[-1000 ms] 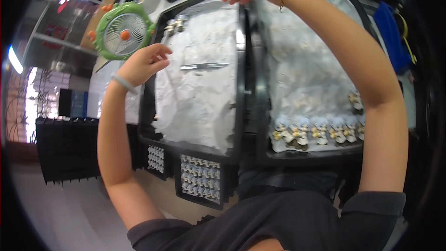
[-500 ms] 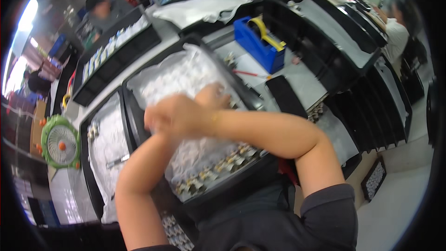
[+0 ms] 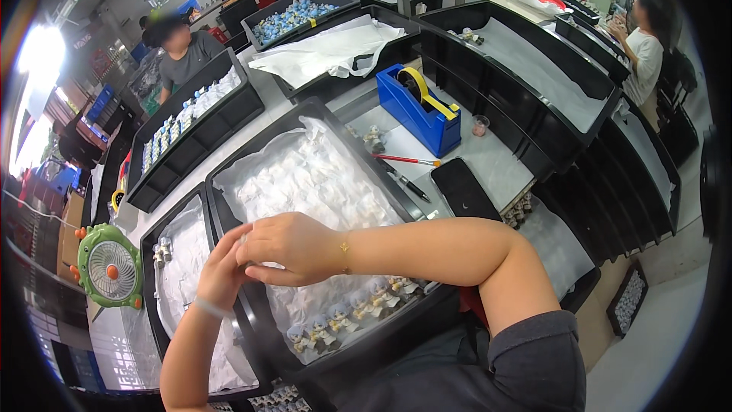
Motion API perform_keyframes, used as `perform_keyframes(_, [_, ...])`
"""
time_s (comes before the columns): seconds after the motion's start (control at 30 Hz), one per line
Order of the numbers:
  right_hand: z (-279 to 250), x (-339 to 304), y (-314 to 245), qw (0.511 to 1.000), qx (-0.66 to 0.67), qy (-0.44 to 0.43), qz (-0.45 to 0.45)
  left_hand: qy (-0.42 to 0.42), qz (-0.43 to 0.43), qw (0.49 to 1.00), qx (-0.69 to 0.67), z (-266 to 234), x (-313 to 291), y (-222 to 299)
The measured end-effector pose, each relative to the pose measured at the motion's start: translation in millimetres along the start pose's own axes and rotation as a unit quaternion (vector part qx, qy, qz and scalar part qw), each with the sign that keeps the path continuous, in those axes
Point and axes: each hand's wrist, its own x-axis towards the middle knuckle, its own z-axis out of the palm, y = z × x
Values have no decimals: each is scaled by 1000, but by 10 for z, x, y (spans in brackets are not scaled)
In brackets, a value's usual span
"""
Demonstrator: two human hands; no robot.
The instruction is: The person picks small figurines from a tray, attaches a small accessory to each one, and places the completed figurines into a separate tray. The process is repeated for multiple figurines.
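My left hand (image 3: 222,265) and my right hand (image 3: 293,247) meet above the left rim of the large black tray (image 3: 255,313). Their fingers are bent and closed together at the tips. Something small and pale may lie between them, but the fingers hide it. Under my right hand, the tray holds crumpled white lining (image 3: 282,183) over rows of small lumps. Along its near edge stands a row of small blue-haired figurines (image 3: 339,317). Beside it on the left, a narrower black tray (image 3: 145,259) holds white sheeting and a couple of small figurines (image 3: 162,250).
Beyond the tray are a blue tape dispenser (image 3: 427,118), a red brush (image 3: 408,159), a black pen (image 3: 409,185) and a dark phone (image 3: 463,189). A green fan (image 3: 110,265) stands left. Stacked black trays (image 3: 526,118) rise at right. Co-workers sit farther off.
My left hand has drawn back leftward from beyond my right wrist, so my forearms no longer cross. My right hand has lowered slightly, and the view has shifted.
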Motion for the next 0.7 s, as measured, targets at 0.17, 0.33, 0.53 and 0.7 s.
perform_keyframes(0.17, [126, -37, -25, 966, 128, -109, 195, -49, 69, 995, -59, -299, -590, -172])
perform_keyframes(0.33, [193, -72, 54, 922, 212, -92, 311, -81, 142, 979, -124, -294, -705, -420])
perform_keyframes(0.53, [10, -23, -29, 898, 205, -121, 369, -154, 206, 959, -121, -268, -668, -473])
perform_keyframes(0.7, [74, -2, 7, 895, 223, -149, 356, -152, 246, 957, -34, -332, -752, -468])
